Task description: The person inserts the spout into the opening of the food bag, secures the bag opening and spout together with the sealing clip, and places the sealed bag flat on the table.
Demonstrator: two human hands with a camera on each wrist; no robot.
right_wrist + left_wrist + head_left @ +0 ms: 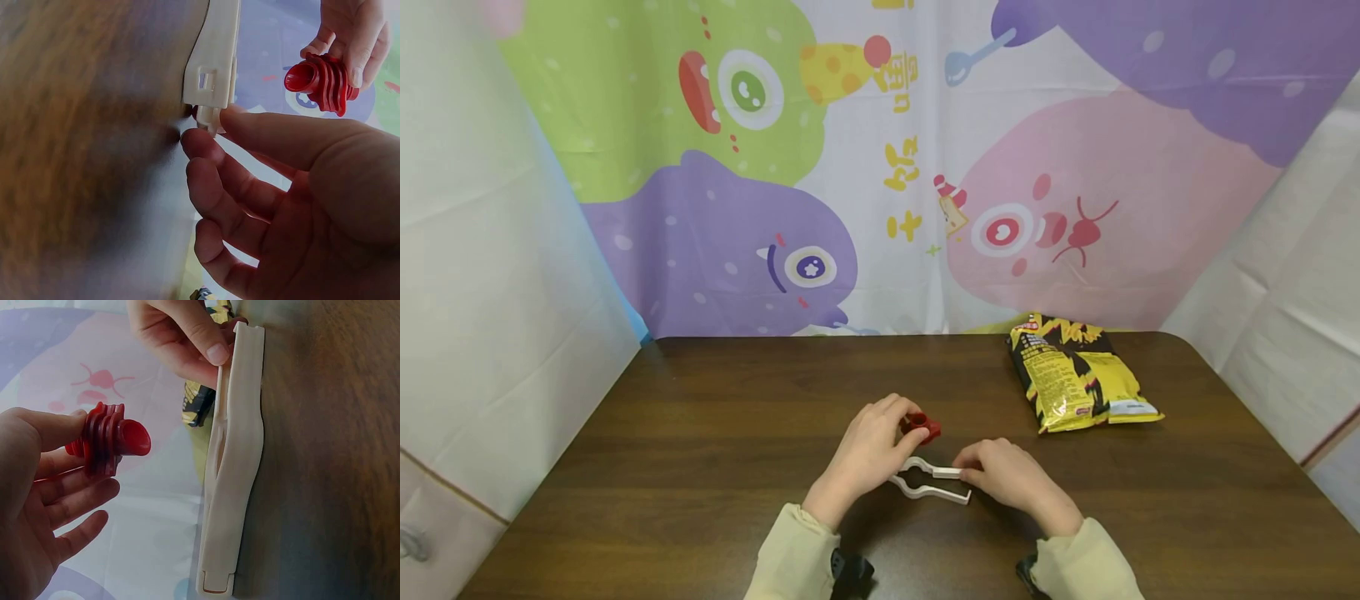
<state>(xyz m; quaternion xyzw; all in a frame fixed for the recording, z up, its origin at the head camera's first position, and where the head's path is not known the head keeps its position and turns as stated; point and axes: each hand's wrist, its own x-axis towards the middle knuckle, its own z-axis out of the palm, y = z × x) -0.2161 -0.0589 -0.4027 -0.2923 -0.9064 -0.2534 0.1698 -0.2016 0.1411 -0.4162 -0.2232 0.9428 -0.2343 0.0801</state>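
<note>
My left hand pinches a small red ribbed spout between thumb and fingers, held above the table. Its short round opening faces right in the left wrist view, and the other fingers spread loosely below it. A white hinged bag clip lies on the table with its two arms spread apart and a rounded bulge midway along them. My right hand pinches the tip of the clip's far arm between thumb and index finger. The near arm is untouched. The clip's hinge end is partly hidden behind my left hand in the head view.
A yellow and black snack bag lies at the back right of the brown wooden table. Behind the table hangs a cartoon-printed curtain, and white cloth borders the left side.
</note>
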